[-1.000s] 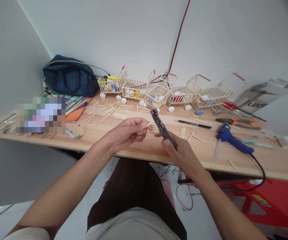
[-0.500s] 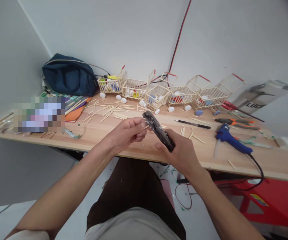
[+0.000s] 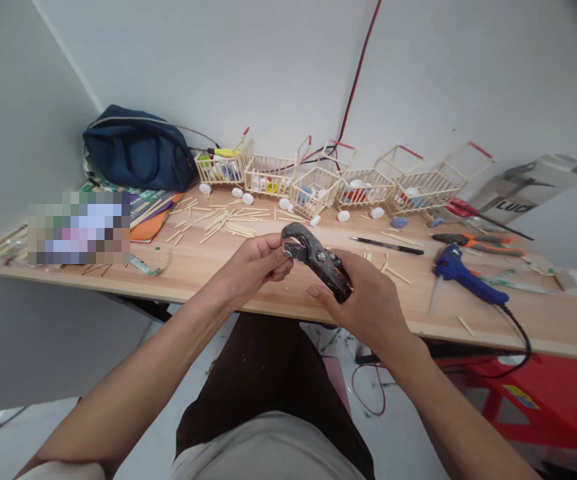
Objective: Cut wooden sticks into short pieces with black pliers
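A package (image 3: 531, 190) reads "LUC". The right hand (image 3: 375, 300) clasps a cutter (image 3: 321, 259), slanting up-left, head at the left hand (image 3: 258, 267), whose fingers are pinched; on what, I cannot tell.

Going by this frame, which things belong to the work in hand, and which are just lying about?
Part of the work:
dark hand tool, gripped by the right hand, left hand at its jaws
loose wooden sticks, probably
stick-built carts and glue gun, possibly

Seemingly lying about:
blue bag
pen
orange-handled pliers
red stool
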Motion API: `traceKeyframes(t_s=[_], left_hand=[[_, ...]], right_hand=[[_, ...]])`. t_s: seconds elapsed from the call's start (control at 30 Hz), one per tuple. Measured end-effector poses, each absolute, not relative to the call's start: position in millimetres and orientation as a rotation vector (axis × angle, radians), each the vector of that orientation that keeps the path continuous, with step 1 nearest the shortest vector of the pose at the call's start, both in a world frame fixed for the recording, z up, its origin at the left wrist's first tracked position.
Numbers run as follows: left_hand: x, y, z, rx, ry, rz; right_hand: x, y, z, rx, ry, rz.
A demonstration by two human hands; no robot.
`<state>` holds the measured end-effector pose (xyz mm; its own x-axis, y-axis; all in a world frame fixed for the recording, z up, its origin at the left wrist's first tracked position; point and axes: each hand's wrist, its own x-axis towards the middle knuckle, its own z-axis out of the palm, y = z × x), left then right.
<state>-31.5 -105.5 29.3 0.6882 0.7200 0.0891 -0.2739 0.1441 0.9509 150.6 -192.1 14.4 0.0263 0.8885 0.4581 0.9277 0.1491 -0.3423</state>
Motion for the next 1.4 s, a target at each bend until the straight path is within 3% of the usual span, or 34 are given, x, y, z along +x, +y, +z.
traceKeyframes(t_s=[0.63, 0.73, 0.83, 1.0, 1.2, 1.4], left_hand=[[-35, -101, 18, 1.249, 0.428, 0.751], [-33, -99, 13, 1.261, 0.447, 0.695], [-32, -91, 7, 1.291, 0.513, 0.675], [-25, -61, -2, 1.342, 0.751, 0.801], [-4, -45, 1, 1.429, 0.830, 0.880], [2, -69, 4, 1.510, 0.689, 1.033]], right_hand=[[153, -197, 15, -1.777, -1.895, -0.020], [155, -194, 12, -1.791, -1.842, 0.125], [160, -186, 5, -1.755, -1.590, 0.491], [165, -168, -7, -1.351, -1.060, 1.031], [149, -154, -13, -1.062, -0.875, 1.160], [136, -136, -14, -1.050, -0.825, 1.149]])
